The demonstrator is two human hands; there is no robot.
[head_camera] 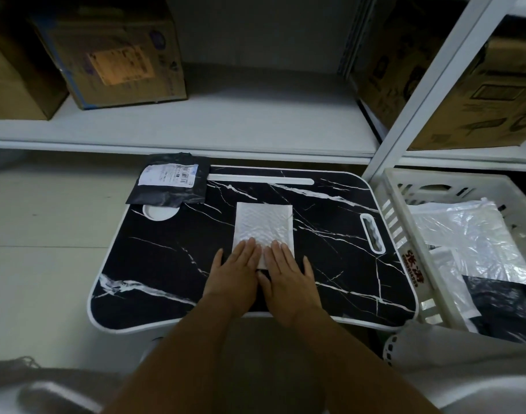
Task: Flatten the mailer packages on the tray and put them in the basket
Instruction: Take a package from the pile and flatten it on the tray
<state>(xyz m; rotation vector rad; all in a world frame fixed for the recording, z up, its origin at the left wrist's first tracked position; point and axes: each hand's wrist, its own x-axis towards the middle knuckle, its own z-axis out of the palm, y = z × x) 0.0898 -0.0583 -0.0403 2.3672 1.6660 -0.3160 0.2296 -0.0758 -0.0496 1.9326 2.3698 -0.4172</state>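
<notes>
A white bubble mailer (pixel 263 224) lies flat in the middle of the black marble-patterned tray (pixel 166 258). My left hand (pixel 236 271) and my right hand (pixel 287 274) rest side by side, palms down with fingers extended, pressing on the mailer's near end and hiding its near edge. A black mailer with a white shipping label (pixel 170 183) lies on the tray's far left corner, overhanging the edge. The white slatted basket (pixel 405 234) stands to the right of the tray and holds clear, white and black mailers.
White shelves (pixel 196 127) run behind the tray with cardboard boxes (pixel 112 55) on them. A white shelf post (pixel 429 85) rises by the basket's far corner. Pale floor lies to the left. The tray has a cup recess and a handle slot (pixel 372 233).
</notes>
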